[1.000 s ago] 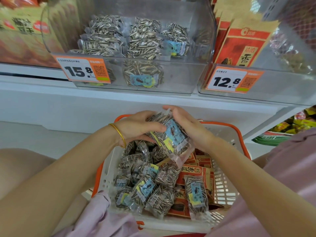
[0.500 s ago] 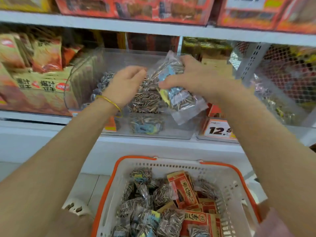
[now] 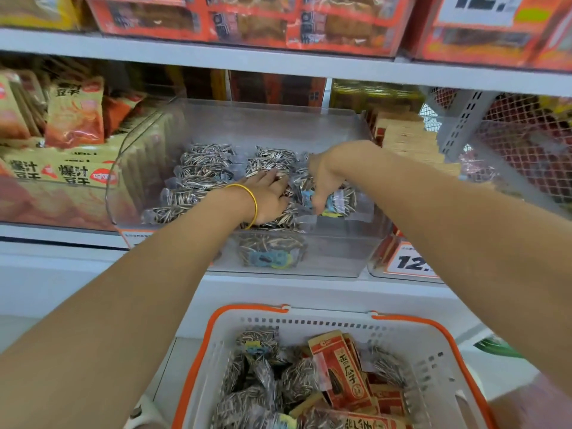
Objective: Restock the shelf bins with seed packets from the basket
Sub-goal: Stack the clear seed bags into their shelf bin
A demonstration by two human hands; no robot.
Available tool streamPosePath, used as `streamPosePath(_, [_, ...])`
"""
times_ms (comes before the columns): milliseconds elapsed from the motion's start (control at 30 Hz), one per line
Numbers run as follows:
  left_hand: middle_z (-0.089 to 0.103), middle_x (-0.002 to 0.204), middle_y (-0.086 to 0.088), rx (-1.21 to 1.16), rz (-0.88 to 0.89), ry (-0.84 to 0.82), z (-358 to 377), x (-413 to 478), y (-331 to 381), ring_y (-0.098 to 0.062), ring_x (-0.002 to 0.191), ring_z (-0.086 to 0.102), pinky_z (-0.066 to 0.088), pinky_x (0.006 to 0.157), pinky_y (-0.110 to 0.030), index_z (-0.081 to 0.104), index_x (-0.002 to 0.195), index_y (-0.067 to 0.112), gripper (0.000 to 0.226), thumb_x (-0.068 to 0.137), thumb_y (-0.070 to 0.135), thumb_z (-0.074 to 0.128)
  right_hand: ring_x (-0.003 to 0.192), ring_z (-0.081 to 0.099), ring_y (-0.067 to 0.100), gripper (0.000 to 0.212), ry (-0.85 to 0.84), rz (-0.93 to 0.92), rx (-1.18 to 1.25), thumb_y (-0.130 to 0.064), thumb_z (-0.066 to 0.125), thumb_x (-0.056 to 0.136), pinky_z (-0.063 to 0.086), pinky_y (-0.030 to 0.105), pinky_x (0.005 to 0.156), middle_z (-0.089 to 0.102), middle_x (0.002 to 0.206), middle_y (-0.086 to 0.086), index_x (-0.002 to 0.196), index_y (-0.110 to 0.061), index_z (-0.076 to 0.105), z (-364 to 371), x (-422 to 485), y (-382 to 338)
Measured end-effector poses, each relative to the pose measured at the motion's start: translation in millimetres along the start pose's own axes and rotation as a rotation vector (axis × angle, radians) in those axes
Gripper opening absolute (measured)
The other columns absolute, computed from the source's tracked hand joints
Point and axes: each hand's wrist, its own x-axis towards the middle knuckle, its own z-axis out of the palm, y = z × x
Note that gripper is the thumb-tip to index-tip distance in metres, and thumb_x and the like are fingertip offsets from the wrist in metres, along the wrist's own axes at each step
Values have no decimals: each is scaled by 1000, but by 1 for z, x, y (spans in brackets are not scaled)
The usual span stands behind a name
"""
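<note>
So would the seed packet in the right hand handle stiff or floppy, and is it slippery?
Probably floppy: the seed packet is thin clear film over loose sunflower seeds, so it should sag in the grip of the right hand. Likely slippery, since the film looks glossy. Unlikely to roll: it looks flattish.

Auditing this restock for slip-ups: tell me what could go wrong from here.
1. The right hand holds a clear seed packet over the loose pile in the clear bin; released there, it might slide out of row.
2. The left hand presses on that pile and could shove neighbours askew.
3. The basket mixes striped packets with red packets; a red one could land in this bin.
</note>
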Motion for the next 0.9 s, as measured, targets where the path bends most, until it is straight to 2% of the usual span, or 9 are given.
streamPosePath(100, [-12, 158, -5, -9, -5, 5, 1, -1, 0, -23, 146, -7, 2, 118, -43, 0, 150, 21, 56, 101, 41, 18, 118, 49, 29, 93, 48, -83, 46, -52, 74, 72, 47, 41, 94, 44, 138, 8, 140, -7, 30, 14, 6, 5])
streamPosePath(267, [-12, 158, -5, -31, 0, -1, 1, -2, -2, -22, 146, -7, 2, 118, -43, 2, 150, 23, 55, 101, 41, 18, 131, 34, 29, 112, 191, 40, -321, -85, 47, 65, 39, 40, 92, 25, 151, 2, 151, -25, 8, 36, 4, 1])
streamPosePath(367, [-11, 158, -5, -37, -7, 4, 2, -3, -1, -22, 146, -7, 2, 118, -43, 2, 150, 23, 55, 101, 40, 19, 127, 44, 28, 119, 145, 86, -270, -72, 62, 69, 43, 36, 77, 24, 152, 4, 151, -19, -4, 43, 5, -3])
streamPosePath(467, [-10, 158, -5, -45, -4, 9, 2, -3, -1, -22, 146, -6, 2, 118, -43, 3, 150, 23, 54, 101, 39, 20, 123, 49, 28, 108, 141, 66, -181, -38, 79, 72, 44, 39, 75, 34, 145, 4, 148, -5, 9, 45, 4, -5])
streamPosePath(567, [-10, 158, -5, -48, 5, -1, 1, -4, -2, -22, 146, -6, 2, 118, -43, 3, 150, 25, 54, 101, 39, 20, 124, 48, 32, 90, 231, 52, -123, -19, 74, 78, 46, 39, 80, 32, 145, 8, 145, -5, 15, 46, 2, -10])
streamPosePath(700, [-10, 158, -4, -45, 8, 5, 2, -2, -1, -22, 146, -5, 2, 118, -43, 4, 150, 25, 54, 101, 39, 20, 123, 46, 37, 104, 210, 52, -158, -21, 77, 76, 44, 38, 81, 26, 145, 13, 149, -8, 4, 49, 3, -10])
streamPosePath(767, [-9, 158, -4, -50, 7, -2, 4, 2, -3, -22, 146, -4, 3, 118, -43, 4, 150, 25, 54, 101, 39, 21, 122, 46, 37, 108, 152, 33, -100, -27, 82, 70, 46, 40, 83, 29, 143, 13, 148, -9, 9, 45, -2, -8])
streamPosePath(833, [0, 158, -8, -57, 25, 6, 0, 4, -5, -25, 146, 5, 10, 118, -41, 9, 150, 24, 54, 101, 37, 25, 118, 50, 34, 89, 140, -6, -9, -26, 82, 70, 49, 42, 87, 38, 135, 14, 140, -7, 30, 36, -14, -5])
streamPosePath(900, [27, 152, -16, -113, 72, 107, -10, -3, -3, -30, 138, 28, 25, 112, -37, 27, 146, 16, 47, 100, 29, 32, 106, 55, 31, 50, 289, -64, 106, -15, 73, 80, 50, 37, 81, 50, 118, 12, 122, -5, 49, 29, -33, 2])
